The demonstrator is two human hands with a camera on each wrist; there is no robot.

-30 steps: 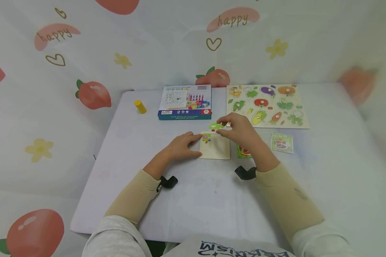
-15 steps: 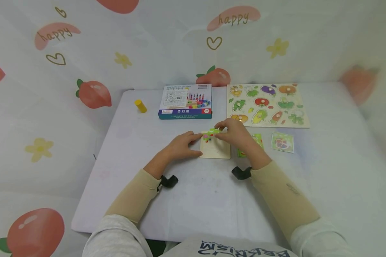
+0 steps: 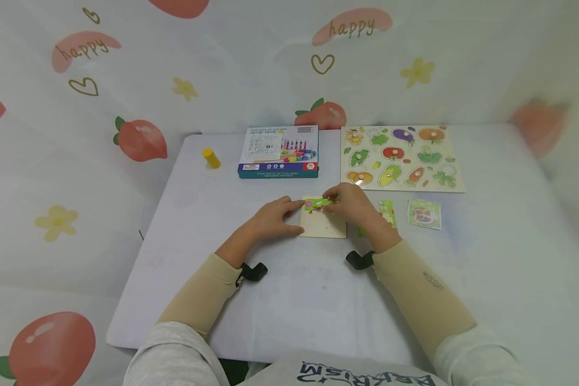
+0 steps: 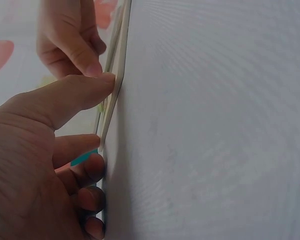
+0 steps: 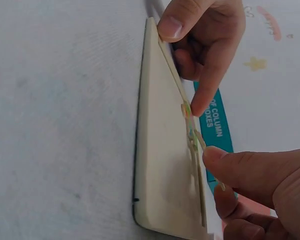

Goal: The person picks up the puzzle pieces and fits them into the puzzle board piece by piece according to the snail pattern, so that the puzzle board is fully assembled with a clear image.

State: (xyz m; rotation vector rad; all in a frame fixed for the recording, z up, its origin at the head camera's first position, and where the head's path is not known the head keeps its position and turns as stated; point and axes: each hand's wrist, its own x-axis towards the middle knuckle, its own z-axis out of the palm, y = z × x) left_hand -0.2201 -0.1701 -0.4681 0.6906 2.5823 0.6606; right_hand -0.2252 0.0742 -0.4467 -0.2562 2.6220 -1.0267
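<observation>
A square wooden puzzle tray (image 3: 323, 226) lies on the table in the head view. A green piece with a pink flower (image 3: 309, 204) sits in its upper left corner. My left hand (image 3: 274, 219) rests at the left edge, thumb near the lower corner and index fingertip near the upper one; its other fingers curl below in the left wrist view. With thumb and fingers, my right hand (image 3: 356, 206) pinches a green puzzle piece (image 5: 202, 141) at the tray's top edge, beside the flower piece. The right fingers partly cover that piece.
Colourful green pieces (image 3: 387, 211) lie partly hidden beside the right wrist. Farther right is a picture card (image 3: 424, 214). Behind stand a bead-set box (image 3: 277, 170), a vegetable peg puzzle (image 3: 405, 166) and a yellow cylinder (image 3: 211, 158). A printed cloth (image 3: 251, 64) hangs behind the table.
My right hand has moved slightly left and down, bringing the green piece from above the tray's top edge to beside the flower piece. The left hand has stayed in place.
</observation>
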